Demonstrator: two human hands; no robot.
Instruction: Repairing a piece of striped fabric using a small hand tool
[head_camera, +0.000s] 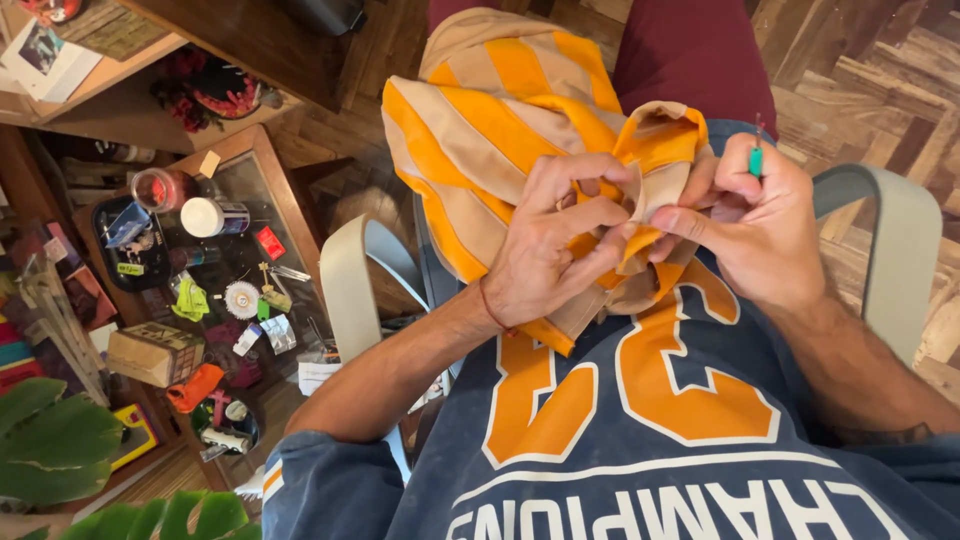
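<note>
A herringbone wooden floor (880, 90) is spreading out beyond both hands, and a glass-topped side table (262, 180) crowded with small sewing bits is standing well off to the left hand's side. The person is sitting in a chair, its pale armrests (350, 280) flanking the forearms. The left hand (550, 240) is closing its fingers over a bunched fold of the orange and tan striped fabric (480, 120), which is lying over the lap and rising just above the hands. The right hand (745, 215) is pinching the same fold with thumb and forefinger while curling round a green-handled tool (757, 160), its tip hidden. This looks like seam work in progress; the next move probably calls for keeping the fold taut.
</note>
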